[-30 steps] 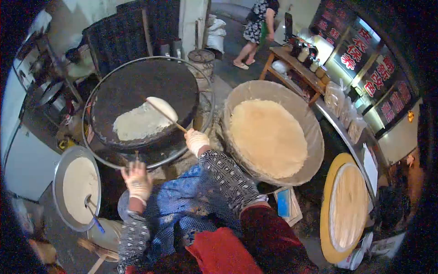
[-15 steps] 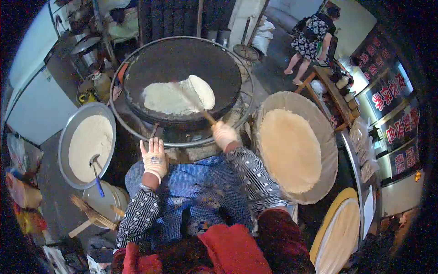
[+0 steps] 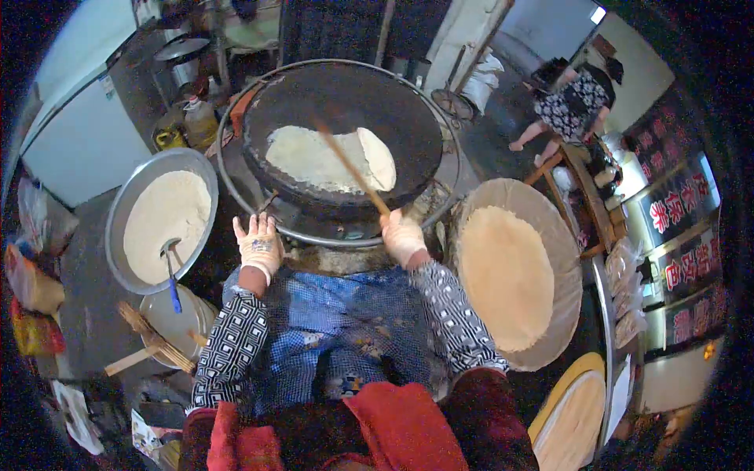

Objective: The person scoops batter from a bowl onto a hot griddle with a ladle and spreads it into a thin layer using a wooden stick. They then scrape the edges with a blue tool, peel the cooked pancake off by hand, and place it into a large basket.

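My right hand (image 3: 403, 237), in a pale glove, is closed around a wooden stick (image 3: 355, 174) that reaches up and left over the batter. The pale batter (image 3: 310, 158) lies spread on the round dark griddle (image 3: 345, 94), with a thicker mound (image 3: 378, 161) at its right end. Fingers spread, my gloved left hand (image 3: 259, 245) is beside the metal ring (image 3: 314, 237) at the griddle's front edge and holds nothing.
A metal basin (image 3: 118, 235) with pale batter and a blue-handled ladle (image 3: 173, 286) stands left, above a bucket (image 3: 206, 314). Right is a lined basket (image 3: 561, 275) holding stacked flat rounds (image 3: 506, 279). A person (image 3: 577, 102) bends near a wooden table (image 3: 587, 184).
The view has shifted, so the griddle appears further right. The stick has swung to point up and left across the batter. The other person leans further forward.
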{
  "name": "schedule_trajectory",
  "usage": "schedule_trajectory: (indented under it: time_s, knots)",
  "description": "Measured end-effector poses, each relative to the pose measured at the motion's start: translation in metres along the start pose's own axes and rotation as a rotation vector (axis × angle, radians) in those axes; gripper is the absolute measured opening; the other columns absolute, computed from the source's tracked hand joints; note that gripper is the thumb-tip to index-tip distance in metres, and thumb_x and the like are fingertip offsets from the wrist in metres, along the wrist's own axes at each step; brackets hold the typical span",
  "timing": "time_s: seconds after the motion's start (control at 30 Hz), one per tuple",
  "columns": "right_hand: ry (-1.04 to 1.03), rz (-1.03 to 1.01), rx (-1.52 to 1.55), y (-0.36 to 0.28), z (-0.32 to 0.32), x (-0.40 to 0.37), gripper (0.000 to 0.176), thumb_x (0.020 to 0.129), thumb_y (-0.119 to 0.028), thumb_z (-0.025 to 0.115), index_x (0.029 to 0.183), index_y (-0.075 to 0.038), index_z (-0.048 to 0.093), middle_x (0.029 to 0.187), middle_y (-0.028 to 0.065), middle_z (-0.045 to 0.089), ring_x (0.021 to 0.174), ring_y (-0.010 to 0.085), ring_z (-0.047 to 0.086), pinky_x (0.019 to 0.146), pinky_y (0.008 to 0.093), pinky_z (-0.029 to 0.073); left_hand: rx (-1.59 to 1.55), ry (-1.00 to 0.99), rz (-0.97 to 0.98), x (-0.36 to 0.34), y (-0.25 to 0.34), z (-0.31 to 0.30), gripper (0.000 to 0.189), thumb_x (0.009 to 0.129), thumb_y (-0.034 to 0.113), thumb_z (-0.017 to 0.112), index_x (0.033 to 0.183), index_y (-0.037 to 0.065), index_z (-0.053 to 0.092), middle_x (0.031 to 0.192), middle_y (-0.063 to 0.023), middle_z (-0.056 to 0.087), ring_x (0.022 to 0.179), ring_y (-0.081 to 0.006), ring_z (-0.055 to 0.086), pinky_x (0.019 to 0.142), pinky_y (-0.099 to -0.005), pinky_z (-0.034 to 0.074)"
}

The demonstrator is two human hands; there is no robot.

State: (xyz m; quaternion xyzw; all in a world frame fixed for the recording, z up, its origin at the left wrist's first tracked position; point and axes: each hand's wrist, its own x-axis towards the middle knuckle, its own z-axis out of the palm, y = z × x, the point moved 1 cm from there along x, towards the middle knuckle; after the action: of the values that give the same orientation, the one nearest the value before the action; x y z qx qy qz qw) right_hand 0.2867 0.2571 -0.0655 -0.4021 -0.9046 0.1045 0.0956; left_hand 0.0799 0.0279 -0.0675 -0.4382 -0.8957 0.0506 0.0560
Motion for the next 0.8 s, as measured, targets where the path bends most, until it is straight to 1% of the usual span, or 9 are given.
schedule_trajectory:
  time_s: [0.07, 0.2, 0.27, 0.33, 0.4, 0.47, 0.63, 0.77, 0.8]
  knots:
    - [-0.035, -0.140, -0.102, 0.003, 0.007, -0.008, 0.034, 0.094, -0.036, 0.041, 0.092, -0.005, 0.056, 0.077, 0.0204, 0.064, 0.071, 0.0394, 0.063, 0.064, 0.0499, 0.050, -0.021, 0.008, -0.044, 0.003, -0.009, 0.006, 0.055, 0.085, 0.026, 0.046, 0.134, 0.003, 0.043, 0.143, -0.0117, 0.040, 0.134, -0.0281, 0.034, 0.108, -0.0626, 0.005]
    - [0.033, 0.156, -0.015, 0.039, 0.010, 0.016, 0.032, 0.093, -0.035, 0.044, 0.087, -0.006, 0.054, 0.074, 0.0202, 0.064, 0.070, 0.0401, 0.063, 0.062, 0.0503, 0.050, 0.000, -0.001, -0.100, 0.008, -0.018, -0.007, 0.057, 0.083, 0.027, 0.049, 0.134, 0.003, 0.041, 0.143, -0.0120, 0.040, 0.134, -0.0285, 0.034, 0.107, -0.0631, 0.007]
    - [0.149, -0.006, 0.017, 0.036, 0.021, 0.015, 0.033, 0.093, -0.036, 0.043, 0.085, -0.006, 0.054, 0.071, 0.0211, 0.062, 0.067, 0.0400, 0.062, 0.059, 0.0500, 0.048, -0.041, 0.056, -0.099, 0.000, -0.013, -0.007, 0.056, 0.083, 0.027, 0.051, 0.133, 0.003, 0.043, 0.142, -0.0124, 0.041, 0.134, -0.0289, 0.034, 0.107, -0.0629, 0.008]
    - [-0.099, -0.141, -0.040, 0.058, 0.089, 0.035, 0.034, 0.094, -0.036, 0.042, 0.088, -0.006, 0.055, 0.076, 0.0228, 0.063, 0.073, 0.0398, 0.062, 0.065, 0.0512, 0.048, -0.141, 0.185, 0.005, -0.008, 0.012, -0.021, 0.054, 0.080, 0.028, 0.055, 0.128, 0.003, 0.049, 0.137, -0.0136, 0.046, 0.132, -0.0298, 0.035, 0.107, -0.0624, 0.011]
    - [-0.087, 0.033, 0.056, 0.011, 0.007, -0.010, 0.038, 0.094, -0.036, 0.038, 0.092, -0.004, 0.058, 0.084, 0.0238, 0.065, 0.083, 0.0388, 0.063, 0.073, 0.0504, 0.048, -0.216, 0.226, 0.170, -0.022, 0.046, -0.012, 0.053, 0.079, 0.028, 0.056, 0.124, 0.002, 0.051, 0.133, -0.0141, 0.049, 0.129, -0.0297, 0.038, 0.107, -0.0622, 0.014]
    - [-0.110, 0.264, 0.002, 0.025, -0.003, 0.011, 0.042, 0.094, -0.037, 0.037, 0.097, -0.002, 0.060, 0.091, 0.0242, 0.065, 0.091, 0.0377, 0.062, 0.080, 0.0489, 0.047, -0.255, 0.243, 0.163, -0.032, 0.064, -0.004, 0.050, 0.081, 0.024, 0.054, 0.123, -0.003, 0.051, 0.131, -0.0180, 0.049, 0.128, -0.0325, 0.039, 0.108, -0.0624, 0.012]
    - [-0.099, 0.075, -0.035, 0.008, -0.011, 0.010, 0.039, 0.094, -0.038, 0.039, 0.099, -0.003, 0.055, 0.086, 0.0239, 0.065, 0.084, 0.0384, 0.063, 0.073, 0.0509, 0.049, -0.106, 0.174, 0.189, -0.027, 0.050, 0.006, 0.051, 0.089, 0.030, 0.041, 0.128, -0.002, 0.046, 0.136, -0.0189, 0.045, 0.131, -0.0332, 0.036, 0.109, -0.0632, 0.003]
    - [-0.043, 0.223, -0.076, 0.045, 0.011, 0.024, 0.040, 0.095, -0.038, 0.037, 0.099, -0.002, 0.054, 0.091, 0.0227, 0.066, 0.085, 0.0371, 0.064, 0.075, 0.0497, 0.049, -0.031, 0.064, 0.157, -0.017, 0.042, 0.018, 0.052, 0.089, 0.028, 0.039, 0.133, -0.001, 0.042, 0.140, -0.0172, 0.041, 0.135, -0.0317, 0.031, 0.109, -0.0627, 0.000]
    - [-0.044, 0.222, -0.070, 0.040, 0.009, 0.022, 0.040, 0.095, -0.038, 0.037, 0.099, -0.002, 0.054, 0.091, 0.0227, 0.066, 0.085, 0.0371, 0.064, 0.075, 0.0497, 0.049, -0.016, 0.100, 0.156, -0.018, 0.040, 0.023, 0.056, 0.086, 0.029, 0.045, 0.132, -0.001, 0.042, 0.140, -0.0175, 0.041, 0.134, -0.0315, 0.033, 0.109, -0.0627, 0.001]
